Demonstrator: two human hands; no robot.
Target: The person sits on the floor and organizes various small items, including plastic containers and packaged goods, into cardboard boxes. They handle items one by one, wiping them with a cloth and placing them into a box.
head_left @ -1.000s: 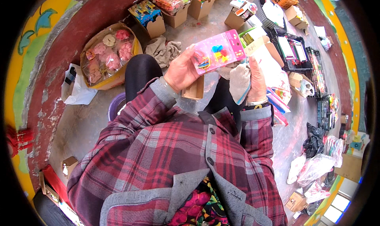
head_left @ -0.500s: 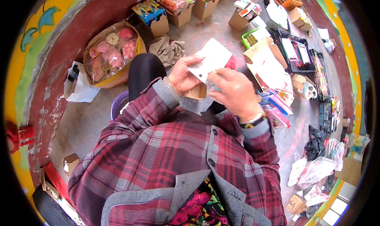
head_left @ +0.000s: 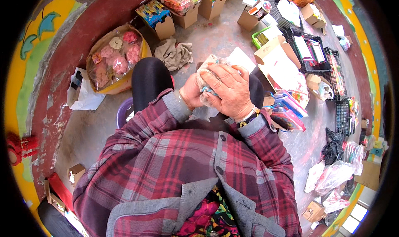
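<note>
My right hand lies over a beige cloth with blue patches, its fingers curled round it and pressing it down. From behind that hand the corner of a flat white card-like piece sticks out. My left hand is closed at the near left side of the piece; its fingers are mostly covered by the cloth and the right hand. Both hands are together above my lap, between my knees. Clear plastic shows just below them.
To the left stands a box of wrapped pink flowers, with a crumpled grey-brown cloth beside it. An open cardboard box and colourful plastic packets sit close at right. Black crates and plastic bags line the far right.
My right hand has moved up and left onto the white piece, and the cloth now spreads over most of it. The piece's visible part has shifted right.
</note>
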